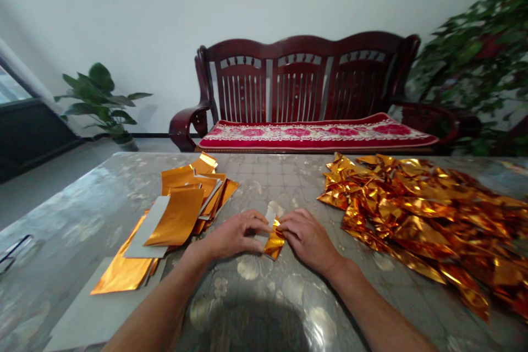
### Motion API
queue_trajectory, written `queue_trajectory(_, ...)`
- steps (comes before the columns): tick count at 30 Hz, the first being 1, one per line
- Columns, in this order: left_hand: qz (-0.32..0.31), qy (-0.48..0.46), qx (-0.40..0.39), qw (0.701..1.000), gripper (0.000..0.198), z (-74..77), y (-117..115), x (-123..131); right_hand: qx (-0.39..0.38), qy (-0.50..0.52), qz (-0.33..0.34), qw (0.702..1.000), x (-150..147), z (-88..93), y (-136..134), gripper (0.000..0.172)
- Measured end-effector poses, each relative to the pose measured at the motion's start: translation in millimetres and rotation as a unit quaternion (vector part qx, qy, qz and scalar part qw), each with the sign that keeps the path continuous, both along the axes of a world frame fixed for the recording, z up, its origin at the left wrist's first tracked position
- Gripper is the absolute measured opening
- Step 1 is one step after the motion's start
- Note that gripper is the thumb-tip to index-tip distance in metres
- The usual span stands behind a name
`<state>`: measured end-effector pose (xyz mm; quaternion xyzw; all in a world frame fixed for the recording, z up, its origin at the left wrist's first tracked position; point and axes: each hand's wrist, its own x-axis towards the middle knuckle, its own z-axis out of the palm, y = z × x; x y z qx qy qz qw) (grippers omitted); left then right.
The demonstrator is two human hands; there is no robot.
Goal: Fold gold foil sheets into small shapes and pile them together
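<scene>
Both of my hands meet at the middle of the table, pinching a small folded piece of gold foil paper [274, 243] with a white backing showing at its top. My left hand [235, 234] grips it from one side and my right hand [307, 239] from the other. To the left lies a loose stack of flat gold foil sheets [198, 192], with a grey card sheet [146, 228] and more foil [121, 269] below it. A large heap of crumpled or folded gold foil pieces [412, 220] covers the right side, just beyond my right hand.
The table has a glossy, mottled grey top [264, 176], and its far edge runs just beyond the foil. Behind it stand a dark red wooden bench [297, 88] with a red cushion, a potted plant [99, 102] and leafy foliage [474, 66].
</scene>
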<state>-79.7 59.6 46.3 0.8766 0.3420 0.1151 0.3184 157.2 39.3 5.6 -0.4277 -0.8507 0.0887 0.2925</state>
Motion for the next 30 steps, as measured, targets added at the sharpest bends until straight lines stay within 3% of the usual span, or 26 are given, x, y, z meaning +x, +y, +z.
queue_trajectory(4, -0.002, 0.029, 0.021, 0.999, 0.053, 7.2, -1.7, -9.4, 0.008, -0.004, -0.011, 1.0, -1.4, 1.0, -1.1, 0.019)
queue_trajectory(8, 0.019, 0.06, 0.088, 0.994, 0.041, 4.8, -12.9, 3.4, 0.006, -0.007, -0.026, 1.0, -1.7, 1.2, -1.9, 0.02)
queue_trajectory(15, 0.074, 0.03, 0.171, 0.982, 0.012, -8.2, -20.3, 20.8, 0.003, -0.008, -0.035, 0.999, -1.8, 2.2, -4.3, 0.02)
queue_trajectory(22, 0.162, 0.054, 0.166, 0.971, 0.013, -18.3, -12.7, 18.6, 0.007, -0.043, -0.044, 0.998, -3.9, 5.6, -13.8, 0.018)
queue_trajectory(26, 0.198, 0.049, 0.203, 0.958, 0.019, -18.8, -15.6, 19.0, 0.0, -0.07, -0.068, 0.995, -6.3, 5.2, -17.8, 0.012)
queue_trajectory(28, 0.201, 0.045, 0.229, 0.951, 0.023, -18.7, -19.1, 20.5, 0.002, -0.082, -0.077, 0.994, -6.9, 5.0, -17.6, 0.011)
queue_trajectory(30, 0.175, 0.052, 0.242, 0.953, 0.014, -19.6, -22.8, 22.7, 0.01, -0.09, -0.077, 0.993, -6.9, 5.3, -16.3, 0.01)
